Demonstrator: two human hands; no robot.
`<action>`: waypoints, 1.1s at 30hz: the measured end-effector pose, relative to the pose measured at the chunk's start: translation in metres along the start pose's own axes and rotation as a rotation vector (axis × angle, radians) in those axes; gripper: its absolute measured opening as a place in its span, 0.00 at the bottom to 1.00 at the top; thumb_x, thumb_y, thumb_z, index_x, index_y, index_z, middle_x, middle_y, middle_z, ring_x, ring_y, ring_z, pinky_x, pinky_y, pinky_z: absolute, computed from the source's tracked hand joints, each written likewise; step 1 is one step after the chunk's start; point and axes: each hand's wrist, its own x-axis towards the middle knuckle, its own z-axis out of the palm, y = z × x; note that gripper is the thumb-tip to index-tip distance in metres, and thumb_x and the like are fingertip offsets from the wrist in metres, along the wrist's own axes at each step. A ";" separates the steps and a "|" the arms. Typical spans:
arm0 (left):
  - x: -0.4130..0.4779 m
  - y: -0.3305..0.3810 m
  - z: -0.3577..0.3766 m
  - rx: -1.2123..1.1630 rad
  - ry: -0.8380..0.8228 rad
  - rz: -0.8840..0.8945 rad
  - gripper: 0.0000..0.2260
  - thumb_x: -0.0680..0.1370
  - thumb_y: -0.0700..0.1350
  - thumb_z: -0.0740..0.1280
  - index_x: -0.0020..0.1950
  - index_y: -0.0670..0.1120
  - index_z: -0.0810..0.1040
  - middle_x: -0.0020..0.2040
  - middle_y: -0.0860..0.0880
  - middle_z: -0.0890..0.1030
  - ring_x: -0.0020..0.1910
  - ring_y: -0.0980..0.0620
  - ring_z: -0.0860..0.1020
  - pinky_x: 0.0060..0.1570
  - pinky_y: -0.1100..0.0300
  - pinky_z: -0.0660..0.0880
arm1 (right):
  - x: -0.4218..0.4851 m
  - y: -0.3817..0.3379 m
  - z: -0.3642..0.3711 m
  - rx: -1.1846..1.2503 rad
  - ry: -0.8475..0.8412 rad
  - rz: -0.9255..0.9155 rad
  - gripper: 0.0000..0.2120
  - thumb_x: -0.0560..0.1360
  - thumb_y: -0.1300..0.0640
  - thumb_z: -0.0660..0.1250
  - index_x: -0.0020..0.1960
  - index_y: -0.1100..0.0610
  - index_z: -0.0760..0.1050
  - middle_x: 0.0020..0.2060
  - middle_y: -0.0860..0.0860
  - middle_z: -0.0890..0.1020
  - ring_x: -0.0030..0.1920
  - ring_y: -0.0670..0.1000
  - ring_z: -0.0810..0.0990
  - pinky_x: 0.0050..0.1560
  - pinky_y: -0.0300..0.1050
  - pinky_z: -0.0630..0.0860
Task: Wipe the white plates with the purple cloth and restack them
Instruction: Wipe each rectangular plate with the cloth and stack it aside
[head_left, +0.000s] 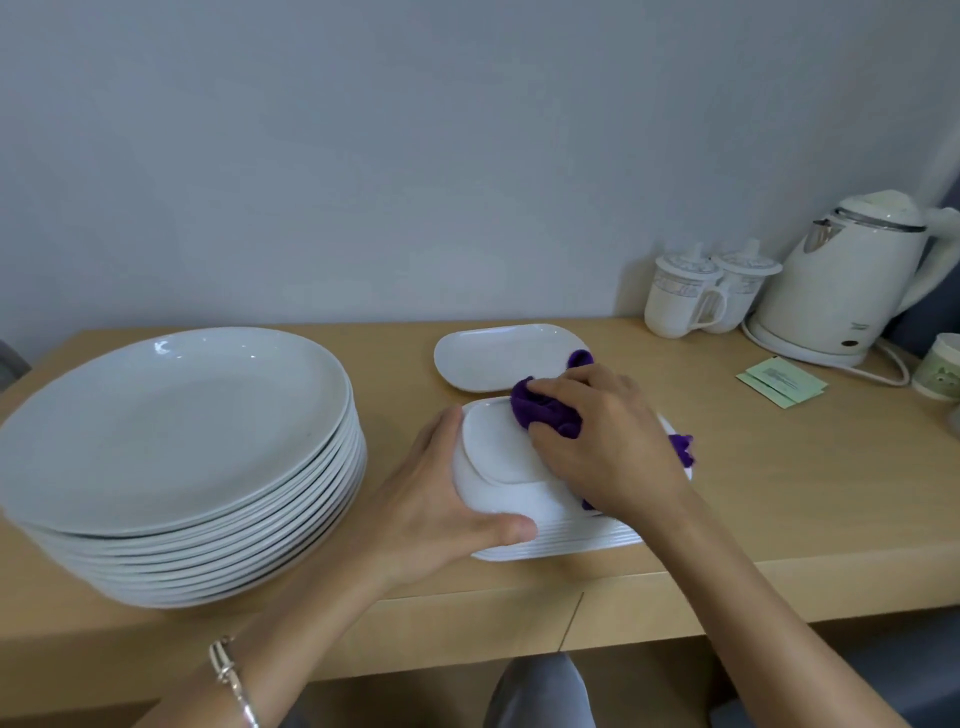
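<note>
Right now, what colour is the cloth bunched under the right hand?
The bunched cloth is deep purple; head view.

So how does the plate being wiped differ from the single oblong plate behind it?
The wiped plate is upside down; the far plate lies right way up. The wiped plate tops a stack; the far plate lies alone on the table. The left hand holds the wiped plate while the right hand presses the purple cloth on it; no hand holds the far plate. Both are white and oblong.
</note>
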 end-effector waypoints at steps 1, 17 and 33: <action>0.000 0.001 0.002 -0.037 0.012 0.017 0.39 0.59 0.61 0.77 0.66 0.66 0.64 0.63 0.66 0.72 0.62 0.65 0.73 0.59 0.56 0.75 | -0.002 -0.009 0.006 0.023 -0.007 -0.057 0.19 0.72 0.53 0.67 0.63 0.46 0.77 0.59 0.48 0.76 0.61 0.52 0.69 0.61 0.38 0.62; 0.003 0.003 -0.004 -0.120 -0.062 0.067 0.33 0.61 0.56 0.77 0.63 0.63 0.70 0.61 0.61 0.78 0.61 0.61 0.77 0.61 0.57 0.75 | -0.015 -0.027 0.023 0.060 0.046 -0.166 0.14 0.71 0.50 0.67 0.54 0.53 0.82 0.51 0.50 0.80 0.56 0.54 0.74 0.57 0.37 0.63; 0.006 -0.005 -0.002 -0.165 -0.079 0.071 0.33 0.64 0.50 0.77 0.66 0.61 0.71 0.62 0.57 0.79 0.63 0.55 0.77 0.63 0.50 0.74 | -0.024 -0.023 0.023 0.091 0.073 -0.177 0.16 0.71 0.46 0.64 0.53 0.51 0.82 0.52 0.49 0.80 0.55 0.55 0.76 0.55 0.45 0.72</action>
